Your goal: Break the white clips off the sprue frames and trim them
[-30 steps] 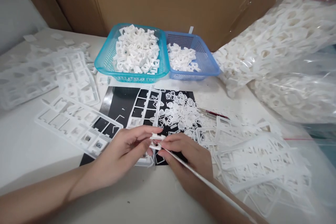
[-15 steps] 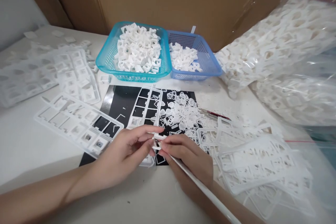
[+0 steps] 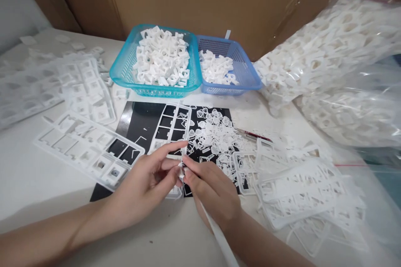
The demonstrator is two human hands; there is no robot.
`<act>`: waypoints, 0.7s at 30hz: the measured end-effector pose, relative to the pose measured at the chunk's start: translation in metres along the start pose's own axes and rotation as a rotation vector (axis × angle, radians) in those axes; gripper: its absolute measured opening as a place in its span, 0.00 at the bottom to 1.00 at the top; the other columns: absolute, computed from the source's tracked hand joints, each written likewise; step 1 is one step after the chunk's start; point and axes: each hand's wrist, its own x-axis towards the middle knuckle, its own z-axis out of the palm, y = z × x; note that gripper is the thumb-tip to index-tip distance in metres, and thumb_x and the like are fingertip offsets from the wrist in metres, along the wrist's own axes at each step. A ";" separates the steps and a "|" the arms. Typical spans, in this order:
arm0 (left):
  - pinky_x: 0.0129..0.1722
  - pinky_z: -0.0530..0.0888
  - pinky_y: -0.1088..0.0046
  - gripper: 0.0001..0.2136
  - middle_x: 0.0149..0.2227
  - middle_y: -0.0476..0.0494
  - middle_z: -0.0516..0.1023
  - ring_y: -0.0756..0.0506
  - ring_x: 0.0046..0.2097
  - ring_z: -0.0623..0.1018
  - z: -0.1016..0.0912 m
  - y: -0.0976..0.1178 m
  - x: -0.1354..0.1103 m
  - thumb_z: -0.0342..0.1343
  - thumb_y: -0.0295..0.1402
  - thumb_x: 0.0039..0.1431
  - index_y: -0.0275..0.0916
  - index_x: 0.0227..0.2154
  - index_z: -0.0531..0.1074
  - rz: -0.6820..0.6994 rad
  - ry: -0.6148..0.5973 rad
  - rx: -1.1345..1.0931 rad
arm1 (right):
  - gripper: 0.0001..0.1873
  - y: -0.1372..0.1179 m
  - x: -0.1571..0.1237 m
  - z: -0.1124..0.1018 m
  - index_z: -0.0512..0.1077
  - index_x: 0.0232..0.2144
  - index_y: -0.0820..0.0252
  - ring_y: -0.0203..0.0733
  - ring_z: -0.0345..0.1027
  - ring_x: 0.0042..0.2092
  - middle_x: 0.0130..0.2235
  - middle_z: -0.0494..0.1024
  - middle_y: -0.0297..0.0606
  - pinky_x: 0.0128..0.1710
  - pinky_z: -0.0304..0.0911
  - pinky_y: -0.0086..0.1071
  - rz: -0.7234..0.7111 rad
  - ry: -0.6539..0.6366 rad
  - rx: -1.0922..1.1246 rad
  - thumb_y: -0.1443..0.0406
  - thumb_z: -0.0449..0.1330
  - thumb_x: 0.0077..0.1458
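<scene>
My left hand [image 3: 145, 181] pinches a small white plastic piece [image 3: 181, 172] between thumb and fingers above the black mat. Closed around a long, slim white-handled tool [image 3: 217, 231], my right hand [image 3: 214, 185] meets the piece from the right. The handle slants down toward the bottom edge of the view. Fingers hide the tool's tip and most of the piece. Beneath the hands, a white moulded frame [image 3: 171, 123] lies partly on the black mat [image 3: 138, 117]. Another frame [image 3: 70, 142] with several square pieces still attached lies beside my left hand.
A teal basket [image 3: 117, 71] and a blue basket [image 3: 252, 75] hold white pieces at the back. Thin scraps [image 3: 216, 131] and red-handled tweezers [image 3: 253, 134] lie right of centre. Stripped frames [image 3: 300, 192] are stacked at right, below bulging clear bags [image 3: 338, 46].
My right hand has shifted slightly left and up, closer to my left fingers. The tool handle now slants more steeply, and the small piece is turned and more covered.
</scene>
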 end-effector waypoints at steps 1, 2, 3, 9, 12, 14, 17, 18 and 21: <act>0.31 0.72 0.75 0.21 0.30 0.48 0.77 0.49 0.32 0.75 0.000 0.000 0.000 0.45 0.30 0.67 0.42 0.61 0.55 0.005 0.002 -0.001 | 0.11 -0.001 0.001 0.000 0.73 0.43 0.57 0.40 0.73 0.37 0.48 0.78 0.45 0.34 0.71 0.34 -0.019 0.009 -0.030 0.71 0.56 0.60; 0.31 0.72 0.75 0.21 0.30 0.48 0.78 0.49 0.32 0.75 0.000 0.000 0.000 0.45 0.30 0.67 0.42 0.61 0.55 0.008 0.002 -0.001 | 0.10 -0.002 0.001 0.001 0.74 0.42 0.56 0.39 0.73 0.36 0.47 0.79 0.44 0.34 0.72 0.34 -0.017 0.024 -0.049 0.71 0.56 0.60; 0.31 0.72 0.74 0.20 0.30 0.48 0.78 0.48 0.32 0.76 0.000 0.000 0.000 0.45 0.30 0.67 0.42 0.61 0.55 0.008 0.000 -0.002 | 0.10 -0.002 0.001 0.002 0.74 0.41 0.55 0.39 0.73 0.36 0.45 0.80 0.42 0.33 0.72 0.33 0.002 0.040 -0.060 0.70 0.56 0.60; 0.32 0.74 0.74 0.19 0.30 0.48 0.79 0.48 0.33 0.78 0.000 0.001 -0.003 0.46 0.30 0.67 0.42 0.59 0.59 -0.017 0.020 -0.027 | 0.13 -0.001 -0.004 0.008 0.72 0.48 0.52 0.42 0.76 0.39 0.45 0.80 0.40 0.34 0.76 0.33 0.101 0.062 -0.019 0.67 0.56 0.60; 0.32 0.75 0.74 0.17 0.31 0.47 0.81 0.48 0.32 0.79 0.000 0.002 -0.002 0.48 0.30 0.66 0.42 0.56 0.64 -0.015 0.036 -0.041 | 0.17 -0.001 -0.002 0.007 0.69 0.51 0.53 0.43 0.77 0.42 0.44 0.81 0.41 0.37 0.77 0.34 0.089 0.146 0.083 0.70 0.56 0.60; 0.33 0.76 0.73 0.16 0.31 0.47 0.81 0.48 0.32 0.79 0.001 0.003 -0.001 0.49 0.30 0.65 0.41 0.54 0.67 -0.019 0.039 -0.043 | 0.19 -0.001 0.002 0.004 0.69 0.50 0.54 0.42 0.78 0.42 0.44 0.81 0.41 0.38 0.77 0.33 0.085 0.220 0.121 0.73 0.57 0.58; 0.32 0.77 0.72 0.15 0.30 0.47 0.82 0.48 0.30 0.79 0.001 0.004 0.001 0.50 0.31 0.64 0.41 0.52 0.70 -0.017 0.060 -0.044 | 0.19 -0.002 0.009 -0.003 0.71 0.48 0.58 0.42 0.78 0.43 0.44 0.81 0.43 0.39 0.77 0.31 0.072 0.249 0.128 0.77 0.58 0.55; 0.32 0.77 0.72 0.14 0.29 0.47 0.82 0.48 0.30 0.79 0.002 0.005 0.001 0.50 0.31 0.63 0.41 0.51 0.70 -0.013 0.075 -0.040 | 0.20 -0.002 0.010 -0.005 0.71 0.47 0.58 0.42 0.78 0.43 0.45 0.81 0.44 0.38 0.77 0.31 0.066 0.245 0.124 0.78 0.58 0.54; 0.29 0.76 0.76 0.13 0.28 0.49 0.81 0.49 0.28 0.79 0.002 0.007 0.001 0.51 0.29 0.61 0.42 0.47 0.74 0.002 0.135 -0.002 | 0.22 0.000 0.014 -0.013 0.72 0.46 0.56 0.42 0.79 0.41 0.45 0.81 0.42 0.34 0.78 0.30 0.065 0.260 0.089 0.80 0.59 0.52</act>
